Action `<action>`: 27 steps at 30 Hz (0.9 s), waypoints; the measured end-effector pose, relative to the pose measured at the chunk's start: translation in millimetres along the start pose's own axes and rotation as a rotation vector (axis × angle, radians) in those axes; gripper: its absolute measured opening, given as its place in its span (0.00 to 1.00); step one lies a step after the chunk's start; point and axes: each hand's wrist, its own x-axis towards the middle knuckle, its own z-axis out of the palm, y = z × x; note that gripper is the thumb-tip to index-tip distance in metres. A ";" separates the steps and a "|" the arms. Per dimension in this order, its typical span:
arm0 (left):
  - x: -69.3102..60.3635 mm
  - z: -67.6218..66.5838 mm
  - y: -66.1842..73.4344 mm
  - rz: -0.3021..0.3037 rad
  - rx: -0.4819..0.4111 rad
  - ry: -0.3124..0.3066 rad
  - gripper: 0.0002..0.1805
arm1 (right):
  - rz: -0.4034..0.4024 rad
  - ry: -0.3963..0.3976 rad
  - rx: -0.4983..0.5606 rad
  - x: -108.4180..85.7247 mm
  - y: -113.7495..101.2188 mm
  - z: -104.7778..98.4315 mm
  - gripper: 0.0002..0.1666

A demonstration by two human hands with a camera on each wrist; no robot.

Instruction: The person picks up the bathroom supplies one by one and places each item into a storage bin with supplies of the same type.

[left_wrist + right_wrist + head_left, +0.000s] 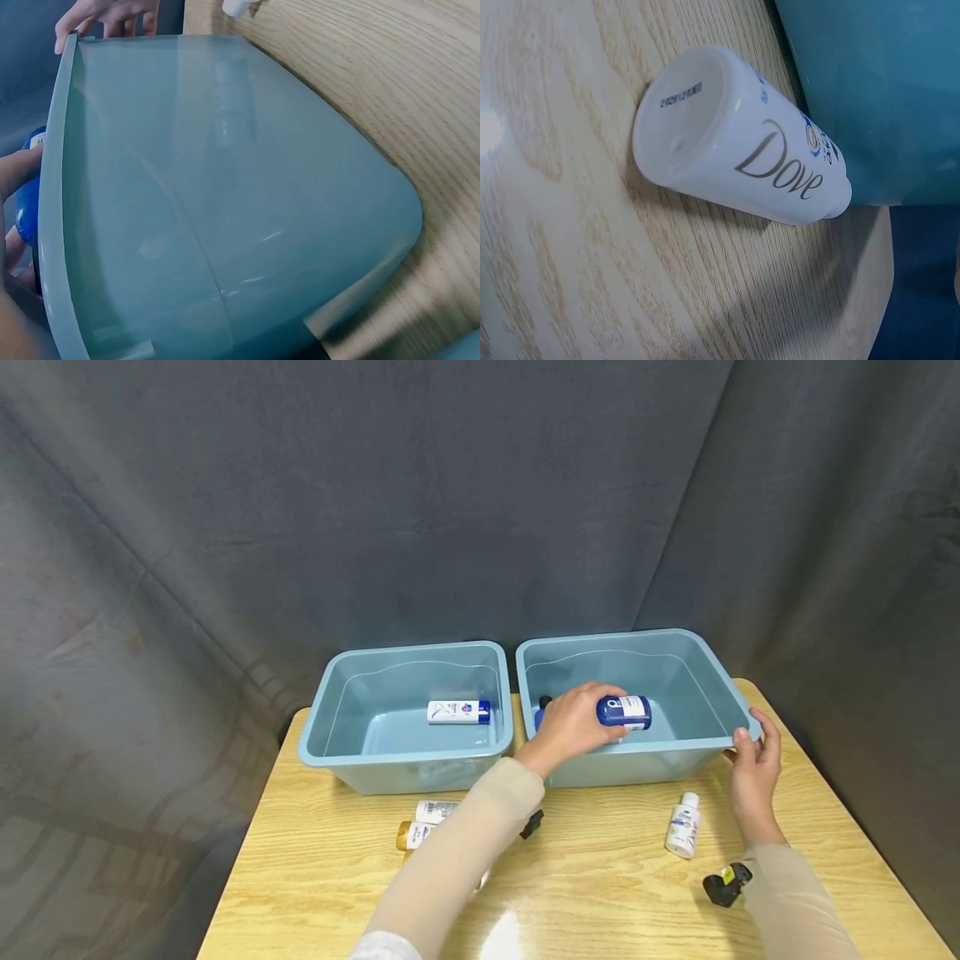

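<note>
The left hand (572,720) grips a white-labelled blue bottle (621,713) inside the right-side bin (630,767); the right hand (757,777) grasps that bin's near right corner. A white Dove bottle (683,828) lies on the tabletop (600,860) nearby.

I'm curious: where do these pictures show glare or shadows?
Head view: a bright glare patch on the table, near the bottom edge; left wrist view: small shiny streaks on the bin; right wrist view: a white glare spot at the left edge, and a soft shadow beside the Dove bottle.
</note>
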 end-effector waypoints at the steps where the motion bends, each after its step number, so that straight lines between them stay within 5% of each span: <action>1: 0.9 0.1 0.4 -0.003 0.001 -0.005 0.28 | 0.003 0.002 0.007 -0.2 0.0 0.2 0.26; 27: 14.7 8.4 -1.2 -0.096 -0.012 -0.174 0.27 | 0.004 -0.014 -0.059 -1.7 -0.5 4.9 0.27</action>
